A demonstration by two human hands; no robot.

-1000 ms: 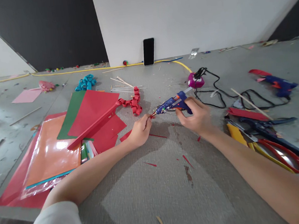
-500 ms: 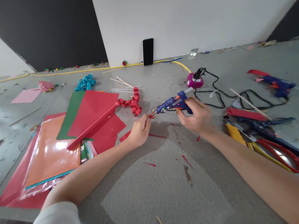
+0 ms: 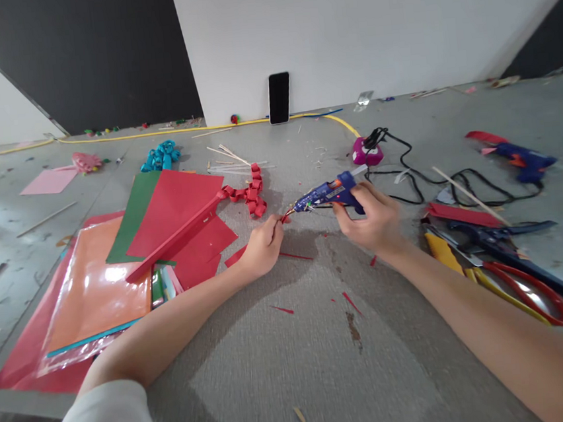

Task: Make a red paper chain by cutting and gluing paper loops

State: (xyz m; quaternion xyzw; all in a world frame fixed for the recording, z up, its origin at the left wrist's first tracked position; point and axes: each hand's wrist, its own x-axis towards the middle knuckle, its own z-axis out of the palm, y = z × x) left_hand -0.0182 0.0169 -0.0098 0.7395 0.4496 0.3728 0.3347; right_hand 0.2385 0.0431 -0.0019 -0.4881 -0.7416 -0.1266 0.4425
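Observation:
In the head view my right hand [image 3: 373, 221] is wrapped round the handle of a blue glue gun [image 3: 328, 193], with a clear glue stick [image 3: 359, 172] poking out of its back end. The gun's nozzle points left, at the fingertips of my left hand [image 3: 263, 242]. Those fingers pinch a small red paper strip [image 3: 286, 219], mostly hidden by the hand. Whether the nozzle touches the paper I cannot tell. Just beyond my left hand lies a chain of folded red paper loops [image 3: 247, 194].
Red paper sheets [image 3: 181, 207], a green sheet [image 3: 129, 232] and an orange pack in plastic [image 3: 98, 275] lie left. Right are red-handled scissors [image 3: 533, 293], dark pliers [image 3: 494, 243], another glue gun [image 3: 523, 160] and black cords at a purple socket [image 3: 368, 153]. A phone [image 3: 279, 98] leans on the wall.
My right hand and the glue gun have shifted very slightly to the right. My left hand stays almost where it was, still pinching the red paper.

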